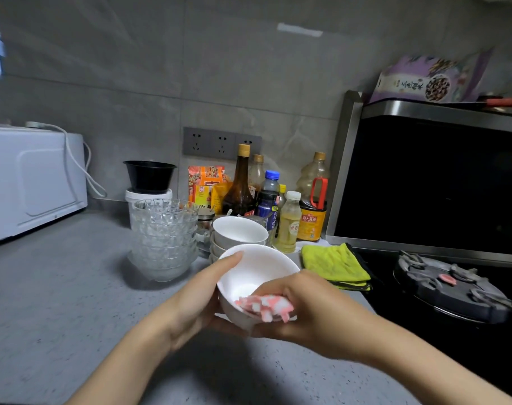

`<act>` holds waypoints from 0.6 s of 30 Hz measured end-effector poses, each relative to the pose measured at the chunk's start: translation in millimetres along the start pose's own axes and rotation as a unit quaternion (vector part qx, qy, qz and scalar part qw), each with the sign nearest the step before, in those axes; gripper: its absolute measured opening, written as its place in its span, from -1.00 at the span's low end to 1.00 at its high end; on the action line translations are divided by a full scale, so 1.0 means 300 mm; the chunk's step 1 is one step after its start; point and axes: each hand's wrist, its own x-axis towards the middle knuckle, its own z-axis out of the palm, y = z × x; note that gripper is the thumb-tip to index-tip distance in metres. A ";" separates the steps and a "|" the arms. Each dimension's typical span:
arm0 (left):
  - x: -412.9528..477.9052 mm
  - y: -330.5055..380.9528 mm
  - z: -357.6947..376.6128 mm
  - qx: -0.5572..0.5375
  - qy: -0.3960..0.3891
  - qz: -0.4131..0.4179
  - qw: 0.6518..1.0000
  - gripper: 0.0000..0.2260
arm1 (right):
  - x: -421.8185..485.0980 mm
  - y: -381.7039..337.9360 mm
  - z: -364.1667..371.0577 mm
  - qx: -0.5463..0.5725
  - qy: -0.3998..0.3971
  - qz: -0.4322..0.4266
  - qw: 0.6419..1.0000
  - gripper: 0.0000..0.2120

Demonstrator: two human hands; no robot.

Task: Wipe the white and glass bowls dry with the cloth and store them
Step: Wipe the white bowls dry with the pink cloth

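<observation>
Wiping underway, we'd say: the right hand has its fingers curled round the pink-and-white cloth and presses it against the inner wall of the white bowl. The left hand grips that bowl from the left, thumb on the rim, fingers underneath, holding it tilted toward us above the table. Just behind it, more white bowls sit stacked. Left of those, the glass bowls stand stacked on the table. We can't tell which are dry. Our read: one white bowl is mid-wipe and not yet stored, and the glass bowls are probably pending.
</observation>
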 end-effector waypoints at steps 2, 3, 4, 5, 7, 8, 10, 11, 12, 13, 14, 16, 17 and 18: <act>0.004 0.004 -0.014 0.022 -0.051 -0.022 0.998 -0.48 | 0.005 0.002 -0.046 0.099 -0.048 0.020 0.994 -0.92; 0.007 0.004 -0.014 0.017 -0.079 -0.020 0.997 -0.46 | 0.007 0.003 -0.068 0.148 -0.058 0.031 0.987 -0.91; 0.009 0.006 -0.010 -0.001 -0.104 -0.012 0.994 -0.46 | 0.008 0.006 -0.087 0.190 -0.060 0.044 0.979 -0.92; 0.013 0.005 -0.007 -0.025 -0.120 0.001 0.992 -0.47 | 0.007 0.009 -0.104 0.226 -0.057 0.062 0.971 -0.93; 0.015 0.005 -0.001 -0.046 -0.125 0.047 0.990 -0.49 | 0.003 0.024 -0.125 0.295 -0.040 0.095 0.950 -0.84; 0.018 0.003 -0.002 -0.038 -0.121 0.076 0.989 -0.49 | 0.002 0.036 -0.130 0.337 -0.031 0.106 0.935 -0.76; 0.020 -0.001 -0.013 -0.002 -0.094 0.123 0.988 -0.49 | -0.004 0.056 -0.132 0.425 -0.020 0.126 0.896 -0.59; 0.017 0.002 -0.018 0.017 -0.083 0.142 0.986 -0.51 | -0.006 0.071 -0.129 0.468 -0.015 0.136 0.873 -0.50; 0.010 0.009 -0.021 0.033 -0.085 0.162 0.983 -0.52 | -0.008 0.084 -0.130 0.504 -0.012 0.138 0.853 -0.41; 0.005 0.016 -0.023 0.048 -0.095 0.175 0.979 -0.48 | -0.008 0.097 -0.128 0.526 -0.009 0.136 0.840 -0.32; 0.003 0.022 -0.027 0.062 -0.107 0.177 0.976 -0.39 | -0.010 0.109 -0.126 0.537 -0.005 0.129 0.833 -0.27; 0.003 0.031 -0.032 0.069 -0.135 0.168 0.974 -0.29 | -0.012 0.120 -0.121 0.538 0.004 0.121 0.834 -0.29; 0.001 0.036 -0.032 0.058 -0.147 0.172 0.972 -0.31 | -0.010 0.120 -0.119 0.532 0.013 0.117 0.839 -0.39; -0.005 0.042 -0.027 0.036 -0.152 0.178 0.972 -0.35 | -0.006 0.122 -0.116 0.524 0.029 0.115 0.843 -0.49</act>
